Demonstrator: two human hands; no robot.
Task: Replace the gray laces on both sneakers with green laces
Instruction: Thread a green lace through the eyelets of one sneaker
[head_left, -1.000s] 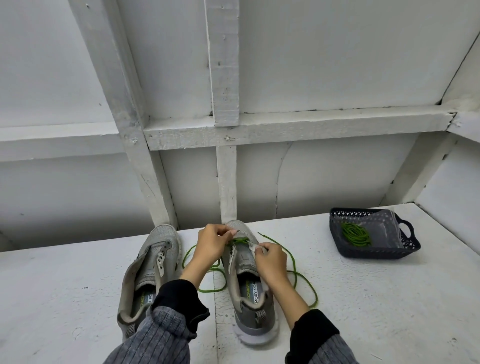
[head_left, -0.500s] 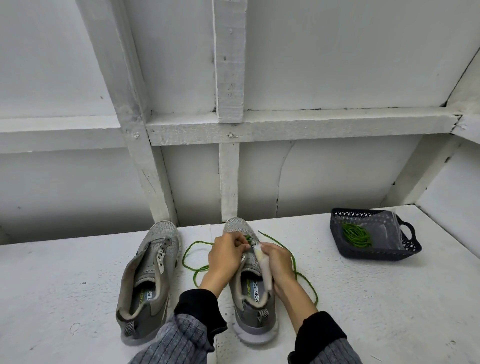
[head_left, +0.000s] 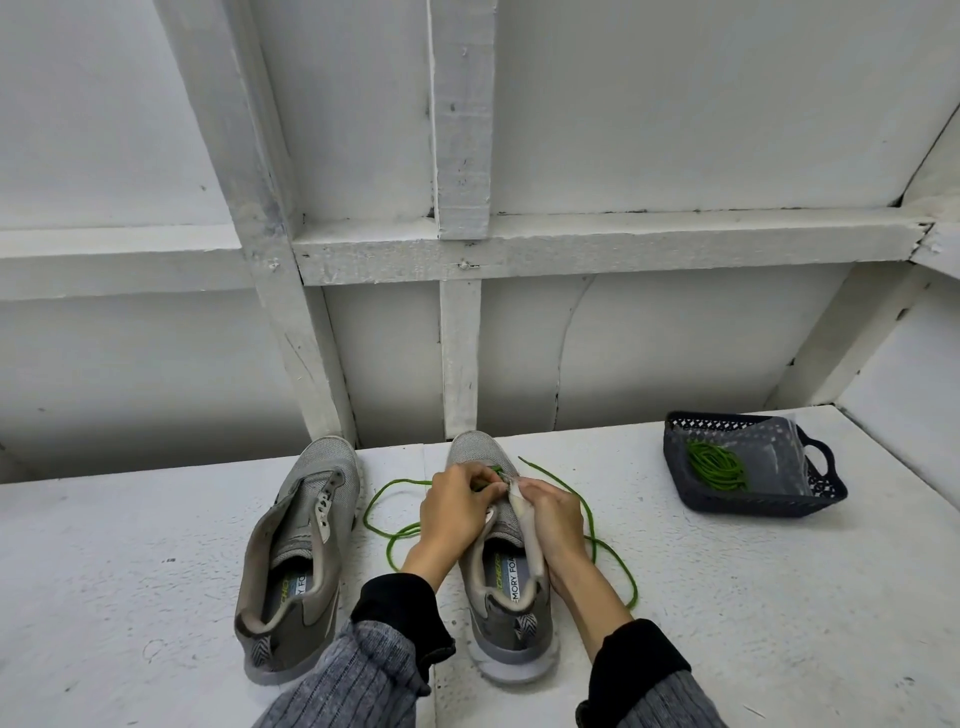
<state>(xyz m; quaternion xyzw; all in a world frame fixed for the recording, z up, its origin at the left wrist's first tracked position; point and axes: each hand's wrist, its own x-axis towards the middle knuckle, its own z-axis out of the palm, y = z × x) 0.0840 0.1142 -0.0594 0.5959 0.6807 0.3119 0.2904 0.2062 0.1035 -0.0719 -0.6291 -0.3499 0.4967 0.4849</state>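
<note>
Head view: my left hand (head_left: 457, 506) pinched the green lace (head_left: 589, 512) at the toe-end eyelets of the right sneaker (head_left: 501, 582), heel toward me on the tabletop (head_left: 727, 597), my right hand (head_left: 553, 519) gripping its flap directly alongside.

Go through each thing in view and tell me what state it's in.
Left sneaker: upright, no lace.
Right sneaker: upright, green lace started near the toe, ends loose on the table.
Left hand: pinching the lace.
Right hand: gripping the sneaker's side.
Basket: holds a coiled green lace.
</note>
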